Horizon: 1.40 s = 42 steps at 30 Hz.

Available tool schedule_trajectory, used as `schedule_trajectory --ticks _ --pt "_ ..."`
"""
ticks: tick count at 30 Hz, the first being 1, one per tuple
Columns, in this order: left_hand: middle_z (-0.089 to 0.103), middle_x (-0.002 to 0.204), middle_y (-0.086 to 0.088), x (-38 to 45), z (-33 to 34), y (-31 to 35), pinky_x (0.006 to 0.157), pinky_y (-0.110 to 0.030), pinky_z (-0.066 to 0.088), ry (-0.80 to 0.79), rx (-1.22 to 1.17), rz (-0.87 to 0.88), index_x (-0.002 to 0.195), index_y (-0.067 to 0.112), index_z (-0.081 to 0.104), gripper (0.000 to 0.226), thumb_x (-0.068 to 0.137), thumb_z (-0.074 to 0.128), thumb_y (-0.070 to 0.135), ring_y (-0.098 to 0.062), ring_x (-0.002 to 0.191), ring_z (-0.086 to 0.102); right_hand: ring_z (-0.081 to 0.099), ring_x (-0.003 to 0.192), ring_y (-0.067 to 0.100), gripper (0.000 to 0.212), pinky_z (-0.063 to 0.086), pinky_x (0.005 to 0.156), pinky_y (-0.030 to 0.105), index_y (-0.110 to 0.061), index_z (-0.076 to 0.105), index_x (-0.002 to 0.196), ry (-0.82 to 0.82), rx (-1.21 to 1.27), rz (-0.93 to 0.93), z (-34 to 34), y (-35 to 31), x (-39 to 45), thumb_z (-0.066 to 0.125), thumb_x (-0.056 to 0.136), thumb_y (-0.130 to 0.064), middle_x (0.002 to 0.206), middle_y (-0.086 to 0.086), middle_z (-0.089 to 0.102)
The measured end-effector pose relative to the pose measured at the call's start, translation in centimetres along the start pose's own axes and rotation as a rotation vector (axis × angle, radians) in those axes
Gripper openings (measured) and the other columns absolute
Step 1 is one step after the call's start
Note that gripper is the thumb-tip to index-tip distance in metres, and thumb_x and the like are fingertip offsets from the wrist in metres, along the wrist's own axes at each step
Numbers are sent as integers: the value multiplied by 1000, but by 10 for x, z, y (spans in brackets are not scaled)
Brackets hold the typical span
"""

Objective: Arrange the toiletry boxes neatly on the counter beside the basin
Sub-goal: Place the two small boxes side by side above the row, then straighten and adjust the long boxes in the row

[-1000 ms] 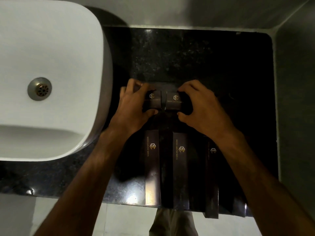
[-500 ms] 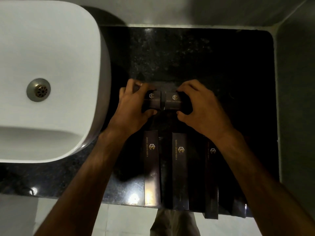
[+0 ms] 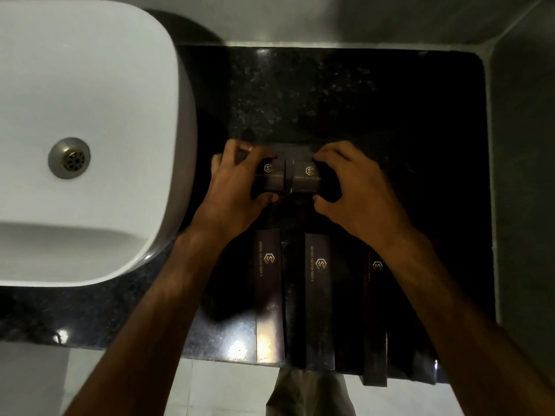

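Two small dark boxes with gold logos sit side by side on the black granite counter (image 3: pixel 360 100). My left hand (image 3: pixel 237 190) grips the left small box (image 3: pixel 270 177) and my right hand (image 3: pixel 357 190) grips the right small box (image 3: pixel 306 177); the two boxes nearly touch. Below them lie long dark boxes in a row: a left one (image 3: pixel 268 295), a middle one (image 3: pixel 319 301) and a right one (image 3: pixel 375 319), partly under my right forearm. Their near ends reach the counter's front edge, and the right one overhangs it.
A white basin (image 3: pixel 90 100) with a metal drain (image 3: pixel 69 158) stands at the left, its side close to my left hand. Grey walls bound the counter at the back and right. Pale floor tiles show below the front edge.
Both hands stay on the two small boxes in the same place; only the view has shifted very slightly.
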<state>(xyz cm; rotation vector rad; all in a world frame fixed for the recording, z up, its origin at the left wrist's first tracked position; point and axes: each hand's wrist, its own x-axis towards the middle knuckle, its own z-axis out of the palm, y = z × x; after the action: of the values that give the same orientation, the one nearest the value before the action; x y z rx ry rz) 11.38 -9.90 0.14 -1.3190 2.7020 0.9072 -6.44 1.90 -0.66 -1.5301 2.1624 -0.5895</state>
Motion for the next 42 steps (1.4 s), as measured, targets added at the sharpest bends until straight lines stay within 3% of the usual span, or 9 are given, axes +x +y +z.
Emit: schedule_trajectory --ticks 5,8,11,14,20,25,32,37,42 --pt "38 139 -5 -7 -1 -2 110 -41 42 15 -91 -13 146 28 41 81 76 82 25 -25 127 41 44 133 18 86 41 107 27 -17 39 148 -63 -24 15 -8 -12 -10 82 73 -20 152 2 33" --pt "40 139 0 -32 -4 4 108 -37 46 141 -293 -63 153 29 29 89 79 79 28 -14 128 49 31 138 6 91 31 107 14 -23 26 155 37 2 94 -24 -31 -43 77 80 -25 159 0 22" --pt "43 140 3 -91 -1 19 103 -23 48 259 -382 -139 150 31 36 74 86 74 26 -9 126 52 33 119 -9 70 29 93 -4 -20 42 148 142 81 172 -26 -55 -101 72 85 -23 148 -1 38" --pt "36 148 5 -155 14 20 106 -12 38 129 -296 -156 149 35 37 64 91 65 37 -8 132 44 39 107 -15 68 37 75 -5 -32 43 143 16 154 251 -7 -74 -159 73 83 -22 142 -13 37" --pt "27 160 -2 -197 44 -3 115 -38 30 -85 -72 -21 153 32 32 72 88 59 48 -29 144 29 62 114 26 101 54 81 35 -19 53 137 -98 32 357 48 -80 -200 97 46 -17 142 9 40" --pt "29 159 -8 -197 45 -9 108 -54 43 -64 -58 5 151 27 38 66 90 58 43 -36 142 30 69 104 30 106 44 84 28 -18 49 136 -74 19 335 58 -75 -195 100 42 -18 138 11 43" --pt "27 159 -5 -197 43 -8 109 -52 43 -69 -76 14 152 29 35 77 84 70 29 -32 143 27 33 129 7 88 40 102 32 -36 31 151 -86 118 323 53 -65 -198 80 79 -26 155 -1 31" --pt "27 159 -6 -197 44 -11 108 -54 43 -82 -74 37 153 27 33 78 85 72 26 -32 143 28 42 136 19 87 39 104 33 -35 31 151 -101 110 313 53 -64 -197 80 80 -26 155 -1 34" --pt "27 159 -6 -197 44 -14 110 -50 42 -73 -82 56 153 26 33 75 87 70 26 -29 143 28 35 128 3 89 29 103 20 -34 32 151 -105 88 303 52 -63 -196 82 77 -27 153 -3 35"
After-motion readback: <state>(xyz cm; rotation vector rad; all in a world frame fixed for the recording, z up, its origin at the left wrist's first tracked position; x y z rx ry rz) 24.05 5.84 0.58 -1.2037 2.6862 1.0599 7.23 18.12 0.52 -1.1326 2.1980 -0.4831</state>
